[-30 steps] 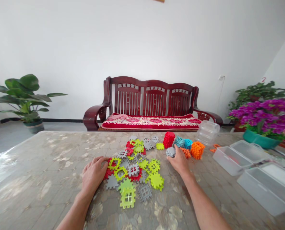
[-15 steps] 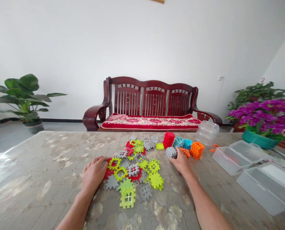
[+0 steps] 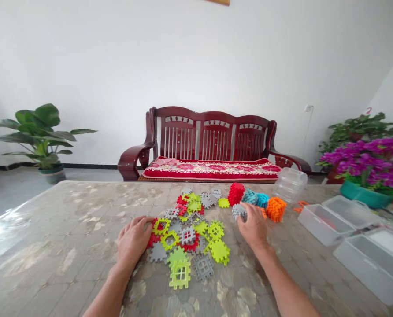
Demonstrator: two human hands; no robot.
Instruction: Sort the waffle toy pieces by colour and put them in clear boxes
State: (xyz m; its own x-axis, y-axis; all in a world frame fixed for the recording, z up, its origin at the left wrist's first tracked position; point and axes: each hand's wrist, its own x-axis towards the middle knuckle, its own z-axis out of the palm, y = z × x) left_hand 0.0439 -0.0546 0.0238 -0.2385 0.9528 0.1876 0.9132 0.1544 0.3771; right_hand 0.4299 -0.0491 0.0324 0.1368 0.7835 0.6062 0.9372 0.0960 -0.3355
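My right hand [image 3: 254,226] is closed round a short stack of grey toothed plastic tiles [image 3: 238,211], thumb at the near side and fingers over its right. Left of the pile, my left hand [image 3: 135,240] rests on the table, its fingers stretched towards a red tile [image 3: 153,240] at the pile's edge; whether they touch it I cannot tell. Between the hands lie loose interlocking tiles in lime green [image 3: 179,274], grey [image 3: 203,267] and red, some with window-like openings. Behind the grey stack stands a red tile stack [image 3: 236,194].
Blue clusters [image 3: 261,200] and an orange cluster [image 3: 276,209] stand beyond my right hand. Clear plastic boxes [image 3: 365,259] and a clear container [image 3: 291,182] are on the right, near a teal flowerpot [image 3: 365,196]. A wooden bench [image 3: 214,132] stands behind the table [image 3: 67,237].
The whole view has shifted slightly, so things appear further right. My right hand's fingers now reach more over the grey stack. My left hand stays by the pile's left edge.
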